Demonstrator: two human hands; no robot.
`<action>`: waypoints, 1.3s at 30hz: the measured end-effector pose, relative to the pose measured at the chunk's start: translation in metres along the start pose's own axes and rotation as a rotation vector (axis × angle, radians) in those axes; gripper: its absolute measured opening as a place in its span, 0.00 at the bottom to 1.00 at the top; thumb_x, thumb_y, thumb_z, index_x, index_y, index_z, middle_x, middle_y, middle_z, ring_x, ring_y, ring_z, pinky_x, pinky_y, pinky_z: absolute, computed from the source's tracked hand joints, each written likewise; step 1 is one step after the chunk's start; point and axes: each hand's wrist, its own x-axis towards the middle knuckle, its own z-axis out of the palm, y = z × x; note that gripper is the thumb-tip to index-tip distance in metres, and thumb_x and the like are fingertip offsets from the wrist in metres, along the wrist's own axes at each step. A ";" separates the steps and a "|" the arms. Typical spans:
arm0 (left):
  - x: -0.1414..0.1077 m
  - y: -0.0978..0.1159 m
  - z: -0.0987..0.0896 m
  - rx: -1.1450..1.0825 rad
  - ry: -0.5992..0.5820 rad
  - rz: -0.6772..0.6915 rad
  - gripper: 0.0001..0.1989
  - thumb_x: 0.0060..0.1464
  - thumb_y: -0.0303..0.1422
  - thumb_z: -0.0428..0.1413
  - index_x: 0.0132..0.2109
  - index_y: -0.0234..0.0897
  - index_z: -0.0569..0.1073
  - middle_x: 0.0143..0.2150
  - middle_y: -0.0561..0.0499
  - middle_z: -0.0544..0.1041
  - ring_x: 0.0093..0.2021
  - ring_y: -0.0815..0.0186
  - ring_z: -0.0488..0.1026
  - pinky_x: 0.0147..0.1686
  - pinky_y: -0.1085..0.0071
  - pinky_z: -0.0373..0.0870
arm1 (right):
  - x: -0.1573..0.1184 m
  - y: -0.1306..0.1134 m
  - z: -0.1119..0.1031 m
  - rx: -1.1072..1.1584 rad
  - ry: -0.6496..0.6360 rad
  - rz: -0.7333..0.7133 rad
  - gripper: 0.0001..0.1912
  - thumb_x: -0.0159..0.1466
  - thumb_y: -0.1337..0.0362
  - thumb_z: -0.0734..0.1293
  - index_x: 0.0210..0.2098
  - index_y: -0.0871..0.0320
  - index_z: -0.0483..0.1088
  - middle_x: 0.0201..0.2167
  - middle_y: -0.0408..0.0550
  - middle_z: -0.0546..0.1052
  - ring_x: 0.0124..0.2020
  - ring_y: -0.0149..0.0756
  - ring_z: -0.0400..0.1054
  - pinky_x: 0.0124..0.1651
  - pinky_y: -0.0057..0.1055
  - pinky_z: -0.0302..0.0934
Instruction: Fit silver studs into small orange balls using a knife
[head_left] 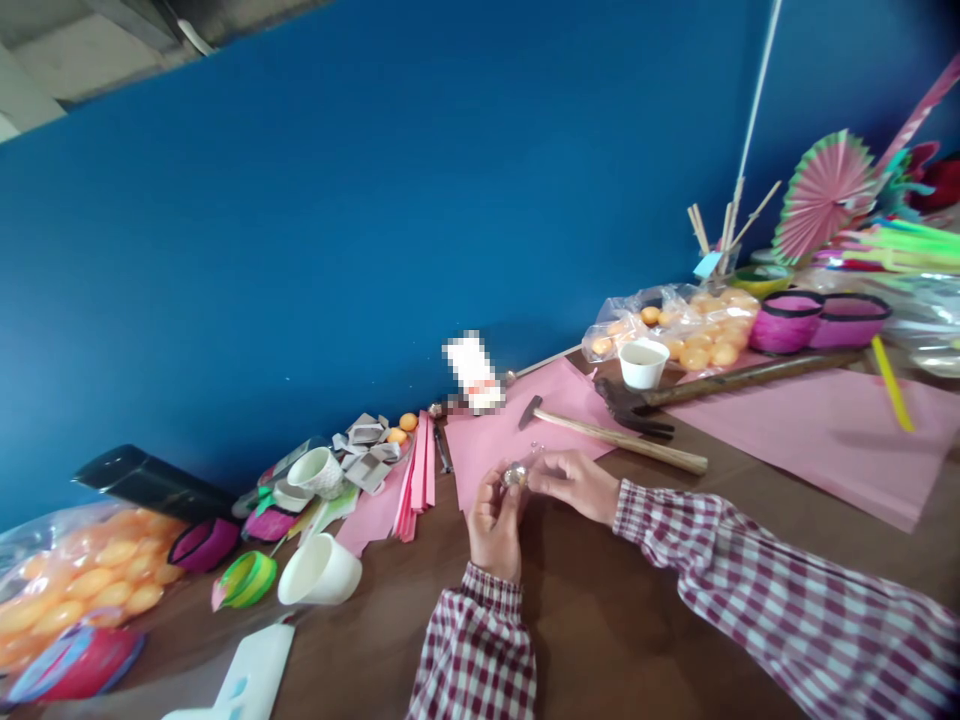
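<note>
A small, shiny, silvery round object (pixel 516 474) is pinched between the thumb and fingers of my left hand (pixel 495 530). From the right, my right hand (pixel 577 486) meets it with thumb and fingers pressed together; what they hold, if anything, is too small to make out. Both hands are just above the brown table, at the near edge of a pink paper sheet (pixel 480 450). Beyond my right hand lies a small hammer (pixel 615 432) with a wooden handle. Behind that, a larger claw hammer (pixel 720 385) rests across the paper.
Left are folded pink strips (pixel 421 475), white cups (pixel 321 570), a green bowl (pixel 246 580) and a bag of orange balls (pixel 90 570). At right stand another ball bag (pixel 705 335), a white cup (pixel 643 365) and purple containers (pixel 787 322). A blue wall (pixel 375 200) rises behind the table.
</note>
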 end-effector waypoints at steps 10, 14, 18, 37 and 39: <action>0.000 -0.003 -0.001 0.220 0.047 0.074 0.19 0.45 0.35 0.57 0.46 0.35 0.69 0.47 0.44 0.72 0.48 0.60 0.68 0.49 0.63 0.62 | 0.002 0.008 -0.002 -0.045 0.028 0.068 0.13 0.53 0.57 0.65 0.27 0.63 0.70 0.25 0.45 0.73 0.29 0.31 0.65 0.35 0.29 0.60; 0.000 -0.003 -0.001 0.239 0.062 0.087 0.19 0.44 0.36 0.57 0.45 0.35 0.70 0.47 0.44 0.72 0.48 0.59 0.68 0.49 0.62 0.63 | 0.002 0.006 -0.002 -0.007 0.046 0.074 0.14 0.51 0.56 0.66 0.25 0.63 0.68 0.25 0.45 0.72 0.28 0.30 0.65 0.34 0.29 0.61; 0.000 -0.005 -0.001 0.244 0.072 0.086 0.19 0.44 0.36 0.57 0.46 0.35 0.70 0.46 0.44 0.73 0.47 0.60 0.69 0.48 0.63 0.64 | 0.002 0.007 -0.001 0.101 0.066 0.067 0.14 0.49 0.57 0.68 0.29 0.61 0.65 0.28 0.44 0.72 0.29 0.30 0.66 0.35 0.31 0.62; -0.001 -0.007 -0.003 0.269 0.087 0.067 0.20 0.44 0.36 0.57 0.46 0.35 0.71 0.45 0.45 0.74 0.47 0.59 0.69 0.50 0.60 0.62 | 0.000 0.001 -0.002 0.109 0.024 0.108 0.22 0.49 0.58 0.68 0.42 0.61 0.71 0.38 0.49 0.76 0.42 0.41 0.68 0.48 0.39 0.61; -0.001 -0.007 -0.003 0.280 0.088 0.070 0.20 0.44 0.36 0.57 0.46 0.35 0.71 0.45 0.45 0.74 0.47 0.59 0.69 0.51 0.60 0.61 | 0.000 0.001 -0.002 0.116 0.020 0.127 0.22 0.49 0.58 0.68 0.42 0.61 0.71 0.37 0.48 0.76 0.41 0.41 0.68 0.45 0.38 0.63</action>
